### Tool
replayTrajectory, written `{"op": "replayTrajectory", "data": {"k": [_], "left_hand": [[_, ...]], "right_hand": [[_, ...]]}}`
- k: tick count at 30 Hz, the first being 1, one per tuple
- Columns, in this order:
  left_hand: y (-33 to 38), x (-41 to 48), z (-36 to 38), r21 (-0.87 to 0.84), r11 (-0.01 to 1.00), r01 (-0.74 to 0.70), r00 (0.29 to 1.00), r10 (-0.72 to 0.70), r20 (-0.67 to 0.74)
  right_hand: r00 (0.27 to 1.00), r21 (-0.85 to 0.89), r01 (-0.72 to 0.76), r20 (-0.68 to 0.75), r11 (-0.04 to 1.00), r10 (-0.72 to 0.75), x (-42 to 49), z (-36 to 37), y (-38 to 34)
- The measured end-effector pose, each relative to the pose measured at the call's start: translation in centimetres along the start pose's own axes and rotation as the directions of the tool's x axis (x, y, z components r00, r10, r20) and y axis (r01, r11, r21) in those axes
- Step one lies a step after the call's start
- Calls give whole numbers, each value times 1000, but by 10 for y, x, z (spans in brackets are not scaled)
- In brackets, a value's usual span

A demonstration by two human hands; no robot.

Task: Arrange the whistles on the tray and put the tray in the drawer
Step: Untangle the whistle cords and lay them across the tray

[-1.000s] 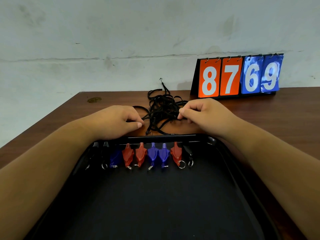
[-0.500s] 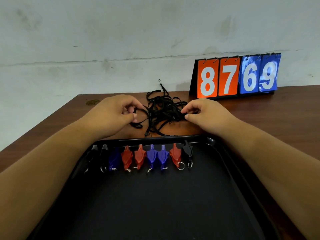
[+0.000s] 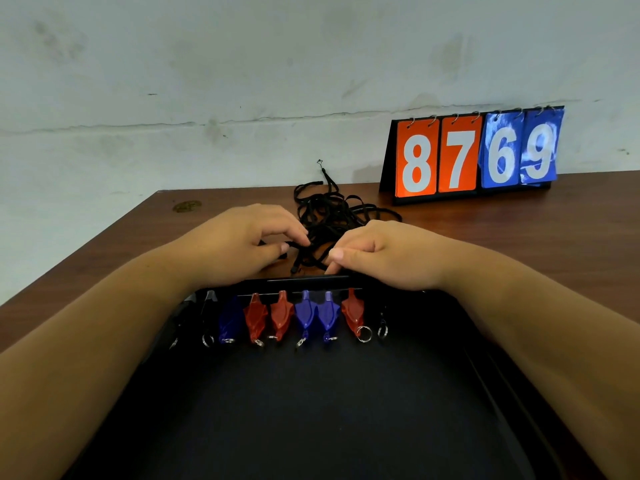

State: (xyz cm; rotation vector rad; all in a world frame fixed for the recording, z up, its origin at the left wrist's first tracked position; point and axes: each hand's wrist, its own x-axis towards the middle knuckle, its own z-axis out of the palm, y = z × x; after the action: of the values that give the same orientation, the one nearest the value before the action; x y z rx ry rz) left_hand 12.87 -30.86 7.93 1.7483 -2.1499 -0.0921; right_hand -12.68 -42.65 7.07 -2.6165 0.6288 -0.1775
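A black tray (image 3: 311,410) lies on the brown table in front of me. Several whistles (image 3: 304,315), red, blue and black with key rings, lie in a row along its far edge. Just beyond the tray sits a tangle of black lanyard cords (image 3: 332,216). My left hand (image 3: 242,244) pinches a cord at the tangle's left side. My right hand (image 3: 384,254) rests at the tray's far rim, fingers curled on cords at the tangle's right side.
A flip scoreboard (image 3: 474,157) reading 8769 stands at the back right against the white wall. The table's left edge (image 3: 86,258) runs diagonally close to my left arm. Bare wood extends to the right of my right arm.
Both hands have drawn closer together and nearer the tray's far rim, still working the cords. The whistles and tray have not moved.
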Motion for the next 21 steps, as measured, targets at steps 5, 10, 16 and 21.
{"op": "replayTrajectory", "data": {"k": [5,10,16,21], "left_hand": [[9,-1,-2,-27,998,65,997,-64,45],[17,0,-1,-206,973,107,994,-111,-12],[23,-3,-2,-321,941,105,983,-148,-111],[27,-2,-6,-414,909,50,969,-145,-199]], "right_hand": [[998,38,18,-67,999,-15,-3,-1,-2],[972,351,105,-233,930,-22,-9,-4,-10],[947,570,121,-313,813,78,-6,-2,-15],[978,412,44,-203,910,44,-5,4,-14]]}}
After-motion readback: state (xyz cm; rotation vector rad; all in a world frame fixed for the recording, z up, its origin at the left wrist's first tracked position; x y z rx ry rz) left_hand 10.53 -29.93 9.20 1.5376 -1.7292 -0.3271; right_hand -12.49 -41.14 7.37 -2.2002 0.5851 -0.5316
